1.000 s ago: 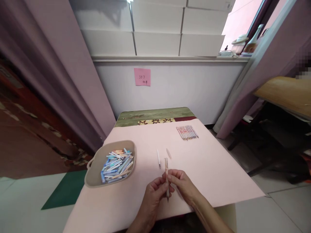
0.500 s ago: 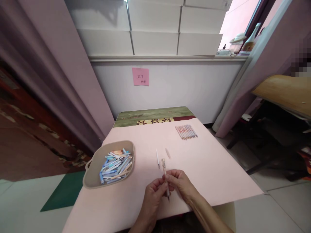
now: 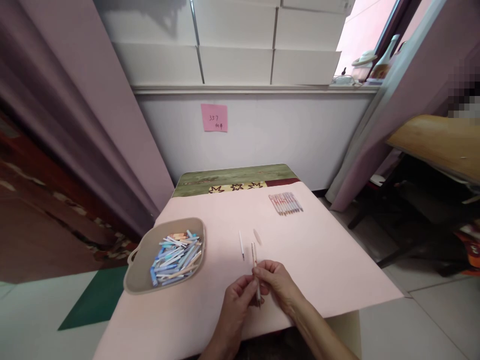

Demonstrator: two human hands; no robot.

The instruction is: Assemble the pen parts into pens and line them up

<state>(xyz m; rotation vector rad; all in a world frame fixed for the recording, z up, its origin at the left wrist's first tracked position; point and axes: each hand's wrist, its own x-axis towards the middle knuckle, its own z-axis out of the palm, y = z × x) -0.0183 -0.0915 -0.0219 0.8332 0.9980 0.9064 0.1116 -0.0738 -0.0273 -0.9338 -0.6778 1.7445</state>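
Near the table's front edge, my left hand (image 3: 240, 300) and my right hand (image 3: 277, 282) are both closed on one slim pen (image 3: 254, 255), its tip pointing toward me. Just beyond them on the pink cover lie a thin white refill (image 3: 241, 244) with a dark tip and a pale, narrow oval piece (image 3: 257, 236). To the left stands a beige basket (image 3: 140, 265) filled with blue, white and orange pen parts (image 3: 176, 257). A row of several pens (image 3: 285, 203) lies side by side at the back right.
The pink cover (image 3: 318, 260) leaves a green patterned strip (image 3: 225, 177) of the table showing at the back. A pink note (image 3: 214, 118) is on the wall behind. At the right stands a wooden table (image 3: 438, 142); curtains hang on both sides.
The pen has turned slightly between my fingers, so its upper part looks narrower. Both hands keep their hold on it. The whole view has shifted slightly.
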